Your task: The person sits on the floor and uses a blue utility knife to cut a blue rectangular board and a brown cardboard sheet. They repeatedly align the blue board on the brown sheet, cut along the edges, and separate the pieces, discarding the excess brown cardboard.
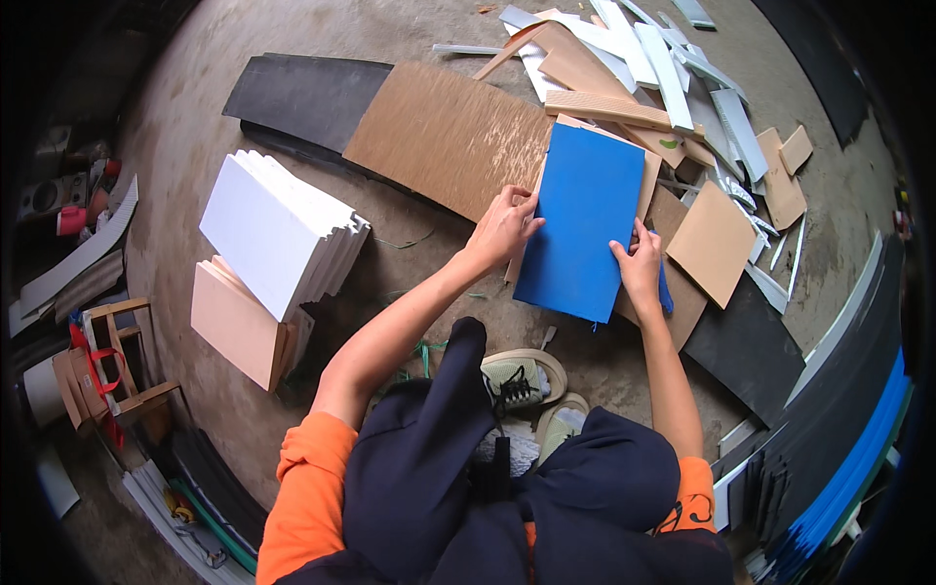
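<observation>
A flat blue rectangular panel (588,210) lies in front of me, slightly tilted, over a tan board (650,183) whose edges show behind it. My left hand (504,226) is closed at the left edge, its fingers bent over the side of the panel. On the right edge, lower down, my right hand (639,265) pinches the panel between thumb and fingers. How far the fingers reach under the tan board is hidden. A long brown wood-grain board (448,132) lies flat on the floor beyond my left hand.
Left of me stand a stack of white panels (268,229) and some pale tan boards (234,322). A heap of white and tan offcuts (634,68) spreads at the far right. A loose tan square (712,242), black sheets (746,341) and blue sheets (848,468) lie rightward.
</observation>
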The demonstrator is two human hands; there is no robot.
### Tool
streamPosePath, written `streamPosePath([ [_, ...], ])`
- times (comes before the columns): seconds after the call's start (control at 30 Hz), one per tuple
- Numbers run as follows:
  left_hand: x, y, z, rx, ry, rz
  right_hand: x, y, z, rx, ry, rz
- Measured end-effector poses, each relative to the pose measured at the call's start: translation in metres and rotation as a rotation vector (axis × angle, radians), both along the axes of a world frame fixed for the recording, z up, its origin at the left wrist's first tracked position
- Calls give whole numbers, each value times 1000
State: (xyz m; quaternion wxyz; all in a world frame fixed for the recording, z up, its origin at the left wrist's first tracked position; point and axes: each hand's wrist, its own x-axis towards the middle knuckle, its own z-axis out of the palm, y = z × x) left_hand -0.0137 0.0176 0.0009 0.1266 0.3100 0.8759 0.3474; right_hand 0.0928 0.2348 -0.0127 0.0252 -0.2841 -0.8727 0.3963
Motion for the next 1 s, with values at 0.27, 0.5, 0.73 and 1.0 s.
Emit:
streamPosePath([
  [0.27, -8, 9, 0, -17, -124, 40, -5, 0, -1, 12, 29, -39],
  [0.5, -3, 2, -9, -10, -204, 33, 3, -2, -7, 22, 25, -18],
  [0.73, -8, -1, -16, 31, -178, 47, -2, -1, -12, 57, 122, 13],
  [1.0, -11, 0, -10, 25, -169, 26, 0, -4, -7, 38, 138, 14],
])
